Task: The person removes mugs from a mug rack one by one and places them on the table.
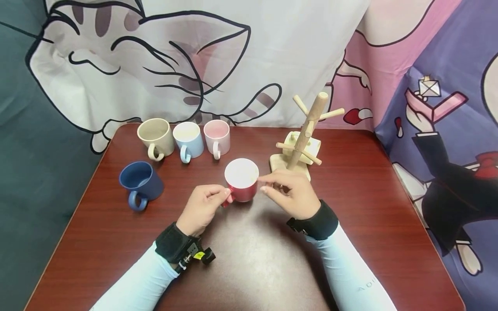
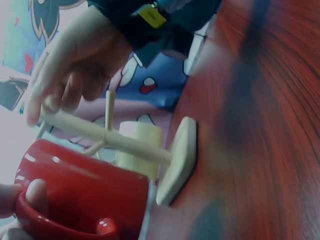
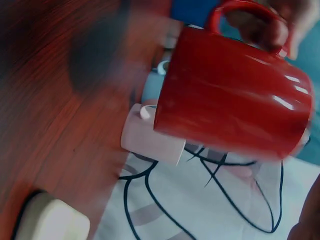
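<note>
My left hand (image 1: 200,209) pinches the handle of a red mug (image 1: 244,193) with a white inside, its thumb and fingers at the loop. The mug is upright, close over the table, in the middle of the head view. By the mug's right rim is my right hand (image 1: 295,192), thumb and forefinger extended and apart, the other fingers loosely bent, nothing in its grasp. Seen from the left wrist, the right hand's fingers (image 2: 72,92) stand just above the mug's rim. The right wrist view shows the red mug (image 3: 235,95) large, left fingers at its handle.
Behind my right hand stands a wooden mug tree (image 1: 310,125) with a pale yellow mug (image 1: 315,147) at its lower pegs. Beige (image 1: 161,138), light blue (image 1: 190,140) and pink (image 1: 218,137) mugs line the back left. A dark blue mug (image 1: 151,183) stands in front of them.
</note>
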`<state>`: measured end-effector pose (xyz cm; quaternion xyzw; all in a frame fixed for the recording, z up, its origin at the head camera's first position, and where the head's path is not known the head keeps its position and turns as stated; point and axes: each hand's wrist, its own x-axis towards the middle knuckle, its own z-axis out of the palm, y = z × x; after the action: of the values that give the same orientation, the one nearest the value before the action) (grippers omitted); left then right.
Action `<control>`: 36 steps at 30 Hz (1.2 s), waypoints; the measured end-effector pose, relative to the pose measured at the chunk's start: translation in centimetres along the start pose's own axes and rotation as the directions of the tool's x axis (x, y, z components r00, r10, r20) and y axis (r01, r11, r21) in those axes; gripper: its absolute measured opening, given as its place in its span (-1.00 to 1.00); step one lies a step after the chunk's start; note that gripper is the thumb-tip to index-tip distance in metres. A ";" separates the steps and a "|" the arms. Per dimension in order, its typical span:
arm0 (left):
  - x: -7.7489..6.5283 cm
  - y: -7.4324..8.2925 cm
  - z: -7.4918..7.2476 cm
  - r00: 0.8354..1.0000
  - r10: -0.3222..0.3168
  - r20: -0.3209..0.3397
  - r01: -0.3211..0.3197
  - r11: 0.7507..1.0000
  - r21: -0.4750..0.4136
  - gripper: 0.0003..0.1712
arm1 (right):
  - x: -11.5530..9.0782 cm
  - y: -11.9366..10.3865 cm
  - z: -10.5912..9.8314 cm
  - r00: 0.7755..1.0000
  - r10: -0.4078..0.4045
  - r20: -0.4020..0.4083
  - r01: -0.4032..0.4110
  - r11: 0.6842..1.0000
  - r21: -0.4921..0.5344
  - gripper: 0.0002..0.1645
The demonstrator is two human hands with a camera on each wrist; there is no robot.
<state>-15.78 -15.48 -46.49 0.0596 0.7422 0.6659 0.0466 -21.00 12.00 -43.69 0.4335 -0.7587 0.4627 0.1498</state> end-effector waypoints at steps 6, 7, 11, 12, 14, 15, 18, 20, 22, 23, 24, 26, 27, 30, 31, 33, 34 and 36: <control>-0.6 -0.8 -1.4 0.989 -0.040 -0.145 0.028 0.996 -0.087 -0.72 | -1.1 0.3 -0.9 0.960 0.231 -0.159 -0.206 0.965 0.159 -0.73; -0.7 -0.9 -1.6 0.984 -0.048 -0.169 0.031 0.994 -0.104 -0.72 | -1.3 0.4 -1.0 0.945 0.271 -0.182 -0.235 0.953 0.193 -0.75; -0.8 -1.3 -2.2 0.963 -0.054 -0.263 0.013 0.988 -0.157 -0.68 | -1.6 0.9 -1.6 0.884 0.378 -0.275 -0.306 0.913 0.271 -0.83; -0.8 -1.4 -2.4 0.957 -0.054 -0.286 0.008 0.987 -0.161 -0.67 | -1.6 1.1 -1.8 0.871 0.391 -0.299 -0.315 0.909 0.272 -0.84; -0.8 -1.6 -2.7 0.944 -0.052 -0.325 -0.003 0.986 -0.166 -0.65 | -1.7 1.4 -2.2 0.848 0.409 -0.337 -0.325 0.904 0.279 -0.86; -0.8 -1.8 -2.9 0.938 -0.053 -0.343 -0.005 0.986 -0.167 -0.65 | -1.7 1.5 -2.4 0.840 0.411 -0.354 -0.325 0.904 0.279 -0.87; -0.9 -2.1 -3.6 0.921 -0.056 -0.386 -0.011 0.986 -0.168 -0.64 | -1.8 1.8 -3.0 0.819 0.421 -0.391 -0.327 0.901 0.285 -0.87; -1.1 -2.4 -4.0 0.911 -0.063 -0.407 -0.008 0.985 -0.171 -0.64 | -1.8 1.8 -3.3 0.807 0.427 -0.408 -0.329 0.899 0.290 -0.86; -1.3 -2.7 -4.5 0.901 -0.072 -0.428 -0.005 0.984 -0.177 -0.63 | -1.9 1.9 -3.6 0.796 0.438 -0.418 -0.337 0.894 0.296 -0.86; -1.4 -2.9 -4.7 0.896 -0.079 -0.438 -0.004 0.982 -0.186 -0.63 | -1.9 1.9 -3.7 0.791 0.442 -0.423 -0.339 0.892 0.299 -0.86; -1.4 -3.0 -4.9 0.892 -0.085 -0.444 -0.004 0.981 -0.196 -0.63 | -2.0 1.9 -3.8 0.787 0.445 -0.426 -0.341 0.891 0.301 -0.86; -1.5 -3.4 -5.3 0.885 -0.095 -0.456 -0.004 0.978 -0.210 -0.63 | -2.0 1.9 -3.9 0.784 0.448 -0.430 -0.338 0.889 0.310 -0.86; -1.5 -3.5 -5.4 0.882 -0.099 -0.460 -0.003 0.976 -0.216 -0.62 | -2.0 1.9 -3.9 0.784 0.448 -0.431 -0.334 0.888 0.315 -0.86; -1.5 -3.9 -5.9 0.875 -0.111 -0.472 0.003 0.975 -0.223 -0.62 | -2.0 2.0 -4.0 0.788 0.443 -0.428 -0.321 0.888 0.329 -0.86; -1.5 -4.1 -6.1 0.873 -0.114 -0.475 0.005 0.974 -0.225 -0.62 | -2.0 2.0 -4.0 0.789 0.442 -0.426 -0.317 0.888 0.333 -0.86; -1.6 -4.3 -6.3 0.868 -0.120 -0.482 0.009 0.974 -0.228 -0.62 | -2.0 2.1 -4.0 0.792 0.439 -0.425 -0.312 0.888 0.338 -0.86; -1.6 -4.4 -6.4 0.866 -0.123 -0.485 0.010 0.974 -0.228 -0.62 | -2.0 2.1 -4.0 0.792 0.439 -0.424 -0.311 0.888 0.339 -0.86; -1.6 -4.5 -6.6 0.862 -0.128 -0.490 0.015 0.974 -0.226 -0.62 | -2.1 2.1 -4.0 0.791 0.442 -0.423 -0.313 0.887 0.340 -0.86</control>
<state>-15.34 -22.66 -50.32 -0.1486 0.6541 0.7324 -0.1169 -22.19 16.84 -44.08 0.1559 -0.7019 0.6702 0.1842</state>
